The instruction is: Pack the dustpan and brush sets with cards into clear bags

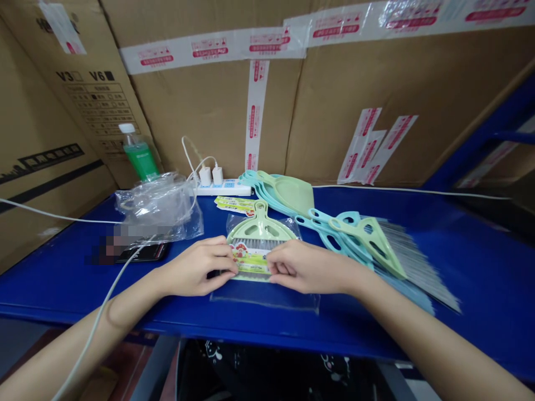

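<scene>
A small green dustpan-and-brush set [259, 233] with a printed label card lies inside a clear plastic bag [267, 295] on the blue table [480, 278]. My left hand [196, 266] pinches the bag and card at its left side. My right hand [307, 267] pinches the same bag at its right side. Both hands have fingers curled and pressed on the package.
A stack of green and teal dustpans [284, 192] and several mini brooms [376, 245] lie to the right. Crumpled clear bags [156, 206], a dark phone [144, 252], a power strip [221, 188], label cards [234, 205] and a green bottle [140, 153] sit left. Cardboard boxes [355, 100] stand behind.
</scene>
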Demonstrator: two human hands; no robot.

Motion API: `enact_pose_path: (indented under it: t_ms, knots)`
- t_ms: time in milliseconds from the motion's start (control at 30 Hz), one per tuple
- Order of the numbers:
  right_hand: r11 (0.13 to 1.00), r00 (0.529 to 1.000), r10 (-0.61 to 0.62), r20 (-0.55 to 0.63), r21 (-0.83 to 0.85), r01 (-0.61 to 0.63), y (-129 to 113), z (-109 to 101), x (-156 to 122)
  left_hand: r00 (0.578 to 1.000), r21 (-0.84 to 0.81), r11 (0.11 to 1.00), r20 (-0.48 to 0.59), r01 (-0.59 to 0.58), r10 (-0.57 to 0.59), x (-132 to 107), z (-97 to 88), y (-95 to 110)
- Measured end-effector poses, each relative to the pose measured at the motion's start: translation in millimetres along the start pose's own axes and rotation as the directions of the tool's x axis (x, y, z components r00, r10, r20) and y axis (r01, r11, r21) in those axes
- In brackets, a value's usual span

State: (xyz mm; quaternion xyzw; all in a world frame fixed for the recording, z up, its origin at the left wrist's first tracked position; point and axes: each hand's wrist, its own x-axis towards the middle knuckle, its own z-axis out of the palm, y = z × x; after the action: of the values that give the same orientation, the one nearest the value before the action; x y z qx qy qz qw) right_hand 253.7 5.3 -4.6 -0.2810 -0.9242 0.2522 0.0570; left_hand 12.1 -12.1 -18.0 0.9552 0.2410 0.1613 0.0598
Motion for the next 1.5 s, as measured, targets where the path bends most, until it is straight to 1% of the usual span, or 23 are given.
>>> enact_pose_path:
  t_ms: [133,233,333,500,667,833,1000,1100,1167,1233,1367,1500]
  knots:
    - [0.998,0.999,0.045,0.02,0.034,-0.045,1,0,1,1.0,0.012,1.0,0.011,-0.001,0.001,0,-0.1,0]
    - [0.992,0.994,0.103,0.034,0.068,-0.106,3,0,0,0.999,-0.006,1.0,0.039,0.01,-0.01,0,-0.6,-1]
    - [0.986,0.986,0.162,0.031,0.044,-0.163,5,-1,-1,0.998,-0.022,0.999,0.055,0.028,-0.026,0,-1.8,-1]
    - [0.978,0.977,0.207,0.048,0.023,-0.209,6,-4,-1,0.995,-0.049,0.998,0.087,0.045,-0.041,-2,-4.0,-1]
    - [0.981,0.979,0.19,0.067,0.021,-0.192,4,-9,-4,0.993,-0.075,0.995,0.105,0.061,-0.053,-2,-5.2,-1]
    - [0.982,0.983,0.181,0.026,-0.059,-0.179,7,-9,-6,0.991,-0.085,0.993,0.114,0.076,-0.066,1,-8.6,5]
    - [0.991,0.993,0.121,0.014,-0.06,-0.119,11,-8,-6,0.981,-0.125,0.99,0.187,0.071,-0.047,-2,-18.3,7]
    - [0.993,0.993,0.114,0.021,-0.041,-0.113,11,-9,-6,0.972,-0.133,0.989,0.232,0.068,-0.036,-5,-21.5,6]
    - [0.992,0.992,0.12,0.031,-0.037,-0.119,11,-10,-6,0.969,-0.125,0.989,0.243,0.078,-0.045,-6,-21.2,7]
    - [0.992,0.991,0.125,0.041,-0.041,-0.124,11,-10,-6,0.971,-0.125,0.989,0.233,0.078,-0.047,-5,-19.6,8]
    - [0.993,0.993,0.101,0.052,-0.06,-0.098,12,-11,-7,0.983,-0.148,0.988,0.181,0.033,-0.006,-4,-16.1,8]
    - [0.995,0.999,0.033,0.026,-0.091,-0.031,11,-10,-9,0.997,-0.085,0.996,0.071,0.021,-0.015,-3,-11.4,3]
